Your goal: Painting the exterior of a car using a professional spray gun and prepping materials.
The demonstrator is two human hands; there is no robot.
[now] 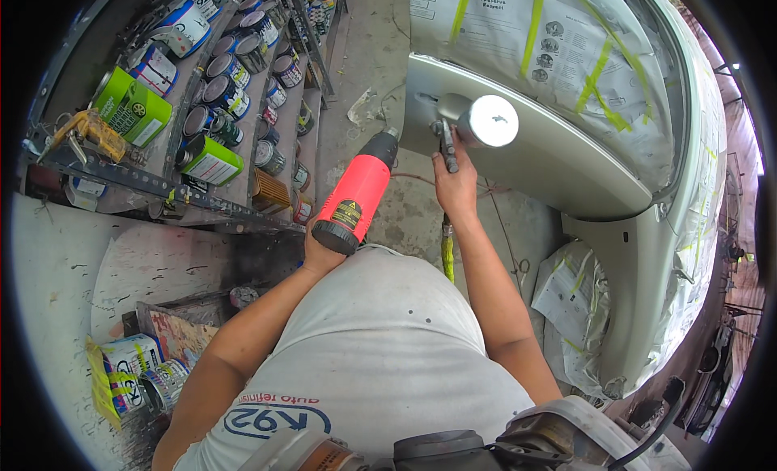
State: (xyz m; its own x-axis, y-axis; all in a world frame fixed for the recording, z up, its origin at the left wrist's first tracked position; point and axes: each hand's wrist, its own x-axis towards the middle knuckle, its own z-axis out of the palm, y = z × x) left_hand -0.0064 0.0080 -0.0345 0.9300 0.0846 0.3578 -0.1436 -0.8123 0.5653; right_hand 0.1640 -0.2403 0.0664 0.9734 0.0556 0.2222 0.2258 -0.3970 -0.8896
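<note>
Past the mask (437, 445), the left hand (326, 256) grips a red heat gun (356, 188) and the right hand (456, 180) a spray gun (473, 125) near the left edge of the car panel (558, 143): likely painting, needing steady aim.

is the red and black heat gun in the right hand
No, the left hand holds the red and black heat gun, while the right hand grips a grey metal spray gun.
</note>
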